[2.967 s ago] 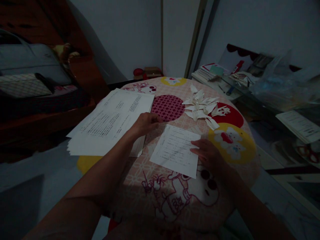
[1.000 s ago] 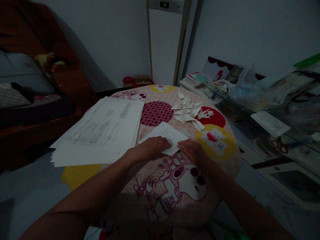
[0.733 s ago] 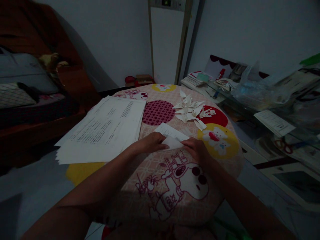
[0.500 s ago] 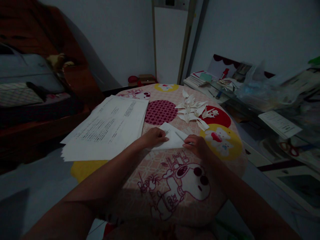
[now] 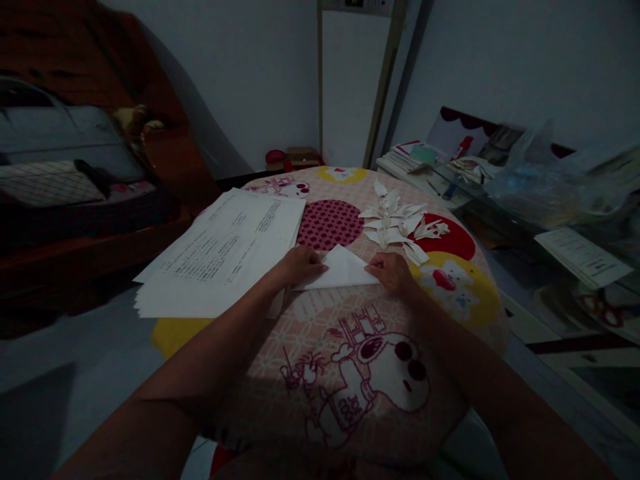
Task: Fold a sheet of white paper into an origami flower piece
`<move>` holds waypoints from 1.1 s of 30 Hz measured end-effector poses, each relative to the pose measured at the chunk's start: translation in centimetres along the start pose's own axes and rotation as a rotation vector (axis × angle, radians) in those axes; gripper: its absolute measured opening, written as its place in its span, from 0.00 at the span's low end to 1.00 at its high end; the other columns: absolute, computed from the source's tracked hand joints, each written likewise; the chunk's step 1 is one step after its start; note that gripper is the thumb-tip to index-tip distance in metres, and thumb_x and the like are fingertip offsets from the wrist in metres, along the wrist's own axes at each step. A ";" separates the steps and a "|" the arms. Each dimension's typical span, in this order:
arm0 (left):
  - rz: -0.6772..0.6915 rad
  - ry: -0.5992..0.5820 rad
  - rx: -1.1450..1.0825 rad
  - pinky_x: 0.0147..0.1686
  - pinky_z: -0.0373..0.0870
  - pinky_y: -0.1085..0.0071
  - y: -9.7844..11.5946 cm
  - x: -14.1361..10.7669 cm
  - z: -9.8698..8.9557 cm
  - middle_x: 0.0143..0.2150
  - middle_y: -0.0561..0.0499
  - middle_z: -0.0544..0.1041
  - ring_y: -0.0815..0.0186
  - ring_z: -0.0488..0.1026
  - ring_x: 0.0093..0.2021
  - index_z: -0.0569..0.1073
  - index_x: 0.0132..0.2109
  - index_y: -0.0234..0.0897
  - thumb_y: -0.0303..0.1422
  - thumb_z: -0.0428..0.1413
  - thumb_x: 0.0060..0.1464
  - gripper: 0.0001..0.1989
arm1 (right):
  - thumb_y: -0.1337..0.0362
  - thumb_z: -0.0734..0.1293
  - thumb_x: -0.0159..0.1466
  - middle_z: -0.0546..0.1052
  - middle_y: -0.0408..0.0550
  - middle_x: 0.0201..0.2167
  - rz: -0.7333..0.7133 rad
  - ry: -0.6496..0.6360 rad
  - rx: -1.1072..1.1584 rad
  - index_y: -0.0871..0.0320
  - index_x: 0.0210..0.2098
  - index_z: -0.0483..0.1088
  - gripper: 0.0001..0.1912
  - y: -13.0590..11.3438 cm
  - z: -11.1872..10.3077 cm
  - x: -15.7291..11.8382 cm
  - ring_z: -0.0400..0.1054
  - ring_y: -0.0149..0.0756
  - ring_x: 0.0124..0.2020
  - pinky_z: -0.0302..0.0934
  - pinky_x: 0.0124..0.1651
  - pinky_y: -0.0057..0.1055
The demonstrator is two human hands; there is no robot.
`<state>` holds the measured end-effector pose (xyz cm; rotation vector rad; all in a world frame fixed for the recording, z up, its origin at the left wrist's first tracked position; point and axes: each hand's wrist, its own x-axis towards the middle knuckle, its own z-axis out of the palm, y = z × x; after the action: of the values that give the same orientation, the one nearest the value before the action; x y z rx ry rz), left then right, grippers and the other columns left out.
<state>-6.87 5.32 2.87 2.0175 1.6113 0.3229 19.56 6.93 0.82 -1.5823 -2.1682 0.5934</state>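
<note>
Left hand and right hand pinched opposite sides of the folded paper on the table, seemingly holding the crease straight, with the paper stack just beside, probably for easy reach.

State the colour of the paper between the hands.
The folded paper is white, seen best in the head view.

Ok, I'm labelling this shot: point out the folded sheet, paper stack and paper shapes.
Folded sheet [image 5: 342,268]: head view, upper face.
Paper stack [image 5: 225,250]: head view, top page.
Paper shapes [image 5: 393,213]: head view, a middle piece.
</note>
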 end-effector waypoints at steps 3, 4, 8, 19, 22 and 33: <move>-0.053 0.026 0.096 0.28 0.55 0.71 0.0 0.1 0.1 0.25 0.51 0.75 0.66 0.69 0.28 0.77 0.26 0.36 0.44 0.57 0.52 0.16 | 0.61 0.68 0.61 0.80 0.48 0.31 -0.006 0.033 -0.095 0.57 0.31 0.77 0.07 -0.4 0.3 0.2 0.70 0.36 0.33 0.55 0.36 0.30; -0.072 0.036 0.125 0.28 0.55 0.71 0.0 0.2 0.1 0.26 0.50 0.76 0.66 0.69 0.29 0.77 0.27 0.36 0.44 0.57 0.52 0.15 | 0.61 0.68 0.62 0.80 0.47 0.32 -0.014 0.039 -0.119 0.57 0.31 0.77 0.08 -0.5 0.3 0.2 0.70 0.36 0.34 0.55 0.36 0.30; -0.130 0.059 0.187 0.28 0.55 0.71 0.3 0.1 0.3 0.27 0.50 0.77 0.65 0.70 0.29 0.78 0.29 0.37 0.45 0.58 0.52 0.15 | 0.60 0.67 0.64 0.81 0.47 0.33 -0.022 0.031 -0.166 0.56 0.32 0.77 0.09 -0.8 0.3 0.4 0.70 0.36 0.34 0.56 0.37 0.30; -0.217 0.098 0.249 0.29 0.59 0.69 0.3 0.2 0.5 0.34 0.46 0.79 0.60 0.74 0.35 0.79 0.34 0.37 0.47 0.59 0.51 0.17 | 0.59 0.68 0.62 0.81 0.48 0.33 -0.057 0.067 -0.183 0.56 0.32 0.77 0.08 0.2 1.0 1.2 0.72 0.38 0.35 0.59 0.37 0.31; -0.210 0.091 0.268 0.31 0.61 0.69 0.3 0.1 0.6 0.34 0.45 0.79 0.60 0.74 0.35 0.79 0.33 0.37 0.47 0.58 0.52 0.16 | 0.62 0.70 0.59 0.80 0.48 0.30 -0.005 0.065 -0.095 0.56 0.30 0.77 0.05 0.6 0.2 1.2 0.71 0.36 0.32 0.60 0.36 0.30; -0.193 0.098 0.303 0.33 0.64 0.70 0.5 0.0 0.7 0.35 0.46 0.80 0.59 0.76 0.38 0.80 0.35 0.38 0.47 0.57 0.52 0.17 | 0.62 0.72 0.48 0.75 0.42 0.18 0.137 -0.036 0.206 0.58 0.25 0.76 0.06 3.5 -3.6 -2.1 0.66 0.31 0.21 0.57 0.25 0.26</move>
<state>-6.10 5.05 2.56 2.0652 2.0003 0.1116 24.85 6.29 1.79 -1.6263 -1.9630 0.8639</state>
